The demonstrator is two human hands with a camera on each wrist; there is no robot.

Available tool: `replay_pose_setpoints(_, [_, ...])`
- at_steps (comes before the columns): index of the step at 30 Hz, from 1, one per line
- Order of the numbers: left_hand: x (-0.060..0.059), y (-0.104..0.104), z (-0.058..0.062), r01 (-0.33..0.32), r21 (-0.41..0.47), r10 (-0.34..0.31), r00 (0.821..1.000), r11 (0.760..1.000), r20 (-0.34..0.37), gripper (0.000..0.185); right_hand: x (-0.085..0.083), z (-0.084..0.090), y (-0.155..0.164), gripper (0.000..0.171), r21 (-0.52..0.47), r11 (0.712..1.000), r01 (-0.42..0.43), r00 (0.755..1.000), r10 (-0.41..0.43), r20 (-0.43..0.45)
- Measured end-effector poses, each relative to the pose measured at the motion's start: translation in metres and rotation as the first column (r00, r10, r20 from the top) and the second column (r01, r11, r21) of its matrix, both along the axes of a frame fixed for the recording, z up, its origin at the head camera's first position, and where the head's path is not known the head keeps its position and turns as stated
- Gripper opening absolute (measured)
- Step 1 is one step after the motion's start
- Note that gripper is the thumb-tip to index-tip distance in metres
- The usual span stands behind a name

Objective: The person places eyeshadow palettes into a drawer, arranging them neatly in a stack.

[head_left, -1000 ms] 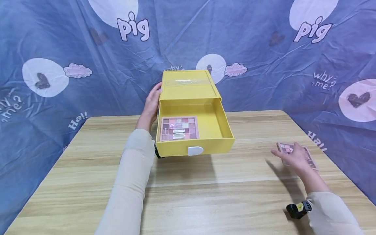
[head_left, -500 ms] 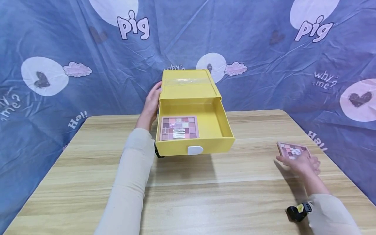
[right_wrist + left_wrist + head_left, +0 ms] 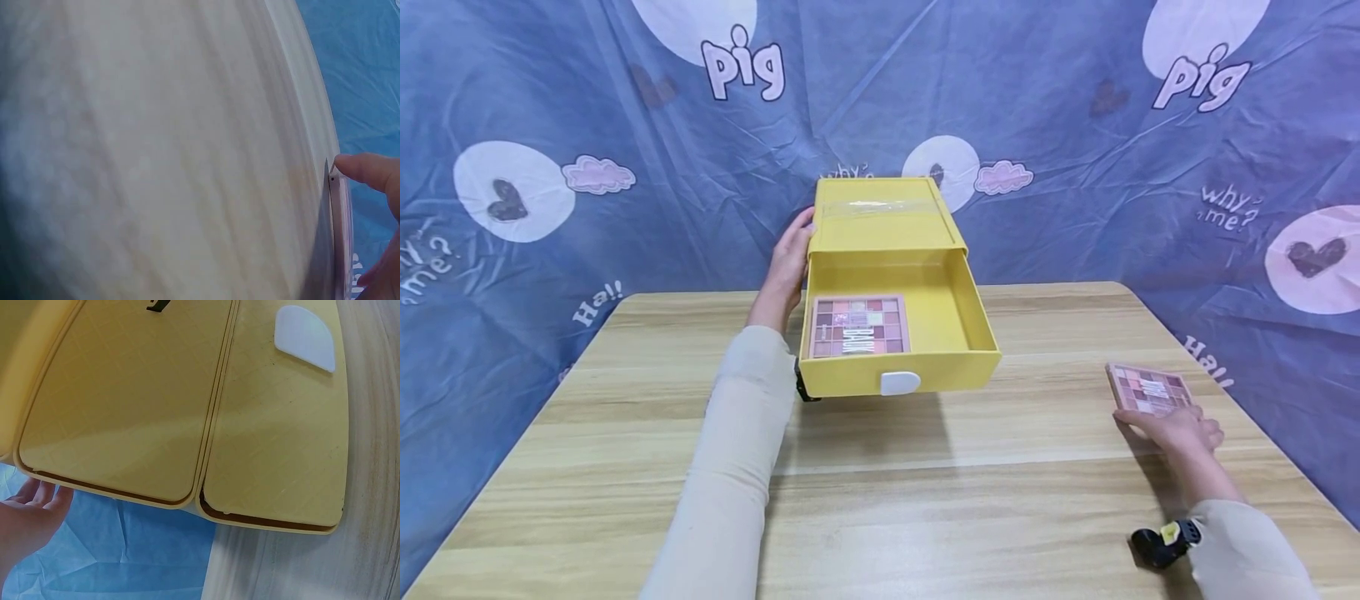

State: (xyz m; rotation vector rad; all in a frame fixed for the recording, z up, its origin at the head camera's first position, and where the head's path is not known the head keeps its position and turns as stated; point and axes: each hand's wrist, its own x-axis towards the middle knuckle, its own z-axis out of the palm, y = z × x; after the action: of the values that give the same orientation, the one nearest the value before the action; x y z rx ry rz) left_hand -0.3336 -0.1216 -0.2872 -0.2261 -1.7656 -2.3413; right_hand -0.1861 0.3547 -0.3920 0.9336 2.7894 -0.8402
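Note:
My left hand (image 3: pixel 788 258) holds a yellow drawer box (image 3: pixel 887 217) by its left side, raised and tilted over the table. In the left wrist view the fingers of that hand (image 3: pixel 34 512) reach behind the edge of the yellow casing (image 3: pixel 119 406). The drawer (image 3: pixel 895 375) is pulled out, its white tab (image 3: pixel 900 383) facing front. An eyeshadow palette (image 3: pixel 859 327) lies in the drawer's left half. At the right, my right hand (image 3: pixel 1183 433) grips the near end of a second eyeshadow palette (image 3: pixel 1150 390), thumb at its near left corner. In the right wrist view the thumb (image 3: pixel 369 172) meets the palette's edge (image 3: pixel 339 231).
A light wood table (image 3: pixel 1000 517) spreads below. Blue printed cloth (image 3: pixel 1045 100) hangs behind it and along both sides. A black wrist device (image 3: pixel 1161 546) is strapped at my right cuff.
My right hand has drawn back from over the second palette to its near end, uncovering more of its face. The left hand and the box have barely moved.

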Motion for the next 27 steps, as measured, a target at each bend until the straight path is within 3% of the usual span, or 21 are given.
replay_pose_setpoints(27, [0.0021, -0.002, 0.0018, -0.017, -0.019, 0.017, 1.0, 1.0, 0.012, 0.039, 0.0001, -0.0069, 0.0001, 0.11, 0.055, 0.998, 0.016, 0.994, -0.01, -0.104])
